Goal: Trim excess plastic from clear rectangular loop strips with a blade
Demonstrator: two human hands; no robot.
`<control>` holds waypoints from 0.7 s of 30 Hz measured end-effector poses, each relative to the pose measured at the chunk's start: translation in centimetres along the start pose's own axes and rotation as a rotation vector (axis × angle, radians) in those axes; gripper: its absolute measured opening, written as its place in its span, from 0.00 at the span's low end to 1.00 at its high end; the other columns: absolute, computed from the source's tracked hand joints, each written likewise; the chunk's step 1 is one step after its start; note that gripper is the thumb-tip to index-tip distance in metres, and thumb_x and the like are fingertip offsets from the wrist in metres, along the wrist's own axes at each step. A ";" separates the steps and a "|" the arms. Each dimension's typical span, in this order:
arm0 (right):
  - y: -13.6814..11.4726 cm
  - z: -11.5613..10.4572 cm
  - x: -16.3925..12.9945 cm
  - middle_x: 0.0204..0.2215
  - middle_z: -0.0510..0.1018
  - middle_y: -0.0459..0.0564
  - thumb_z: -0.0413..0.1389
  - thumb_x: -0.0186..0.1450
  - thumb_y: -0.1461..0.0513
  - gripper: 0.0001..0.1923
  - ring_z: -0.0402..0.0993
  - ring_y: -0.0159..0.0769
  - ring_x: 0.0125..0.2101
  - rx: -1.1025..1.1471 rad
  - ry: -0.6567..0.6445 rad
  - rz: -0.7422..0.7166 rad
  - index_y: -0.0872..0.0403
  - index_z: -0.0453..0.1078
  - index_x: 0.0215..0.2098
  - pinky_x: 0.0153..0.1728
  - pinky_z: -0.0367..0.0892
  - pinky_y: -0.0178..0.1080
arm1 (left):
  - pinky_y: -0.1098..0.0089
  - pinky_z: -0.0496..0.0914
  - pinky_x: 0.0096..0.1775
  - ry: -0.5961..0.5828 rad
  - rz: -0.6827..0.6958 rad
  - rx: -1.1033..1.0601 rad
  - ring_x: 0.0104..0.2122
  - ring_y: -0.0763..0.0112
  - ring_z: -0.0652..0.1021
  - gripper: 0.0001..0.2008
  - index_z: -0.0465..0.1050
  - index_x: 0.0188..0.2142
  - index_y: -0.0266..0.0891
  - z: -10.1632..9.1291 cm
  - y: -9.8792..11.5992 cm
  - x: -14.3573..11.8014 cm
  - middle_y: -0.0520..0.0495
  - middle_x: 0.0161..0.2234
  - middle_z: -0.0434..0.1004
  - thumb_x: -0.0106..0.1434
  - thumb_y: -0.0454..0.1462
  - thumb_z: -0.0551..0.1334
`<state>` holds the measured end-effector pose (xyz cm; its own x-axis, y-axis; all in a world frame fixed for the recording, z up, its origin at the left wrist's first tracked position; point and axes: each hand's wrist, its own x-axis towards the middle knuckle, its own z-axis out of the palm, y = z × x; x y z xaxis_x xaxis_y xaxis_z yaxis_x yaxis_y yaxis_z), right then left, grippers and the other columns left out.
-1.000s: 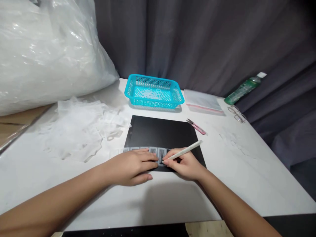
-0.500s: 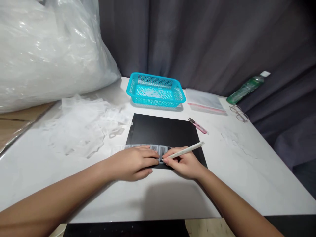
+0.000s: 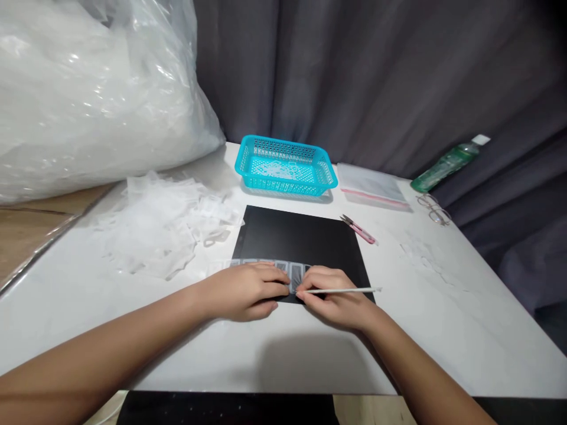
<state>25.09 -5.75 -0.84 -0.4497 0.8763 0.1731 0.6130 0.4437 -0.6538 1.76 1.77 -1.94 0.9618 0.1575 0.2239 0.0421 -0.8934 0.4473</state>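
Observation:
A clear plastic strip with a row of rectangular frames (image 3: 296, 271) lies across the near part of a black mat (image 3: 295, 233). Over its left portion my left hand (image 3: 248, 290) rests palm down, fingers stretched out and pressing on it. My right hand (image 3: 334, 302) pinches a thin white pen-like stick (image 3: 357, 290), its shaft pointing right and nearly level. The stick's working tip is hidden at the fingertips, close to the strip. Part of the strip is covered by both hands.
Left of the mat spreads a heap of translucent plastic pieces (image 3: 155, 224), below a bulging clear bag (image 3: 97, 100). A blue basket (image 3: 287, 188) holds small clear pieces. Pink thread snips (image 3: 359, 229), zip bags (image 3: 376, 186), glasses (image 3: 434, 209) and a green bottle (image 3: 447, 165) lie rightward.
The stick in my right hand has tipped down from a slant to nearly level. My left hand stays on the strip. The whole view has shifted slightly.

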 end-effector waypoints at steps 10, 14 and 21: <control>0.2 0.2 -0.4 0.29 0.79 0.49 0.57 0.64 0.62 0.06 0.75 0.36 0.31 -0.060 -0.015 0.065 0.52 0.72 0.28 0.31 0.69 0.37 | 0.61 0.71 0.50 0.009 -0.046 0.021 0.46 0.58 0.75 0.16 0.72 0.50 0.40 0.2 0.1 -0.1 0.40 0.48 0.71 0.63 0.35 0.59; -0.1 0.9 -0.8 0.44 0.79 0.54 0.55 0.66 0.64 0.06 0.73 0.45 0.46 -0.223 0.016 -0.122 0.52 0.71 0.31 0.44 0.69 0.46 | 0.63 0.71 0.49 0.020 -0.073 0.038 0.45 0.59 0.74 0.15 0.73 0.49 0.41 0.3 0.2 -0.1 0.40 0.47 0.69 0.62 0.35 0.59; 1.4 0.0 -1.2 0.47 0.80 0.54 0.49 0.69 0.68 0.10 0.74 0.45 0.49 -0.477 0.131 -0.109 0.51 0.70 0.37 0.47 0.65 0.50 | 0.64 0.72 0.45 0.029 -0.090 0.016 0.40 0.61 0.74 0.15 0.74 0.47 0.40 0.1 0.4 -0.1 0.43 0.42 0.71 0.60 0.34 0.60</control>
<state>26.47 -6.21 -1.99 -0.4613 0.8227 0.3323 0.8092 0.5437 -0.2227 1.74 1.34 -1.81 0.9457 0.2492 0.2085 0.1325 -0.8817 0.4528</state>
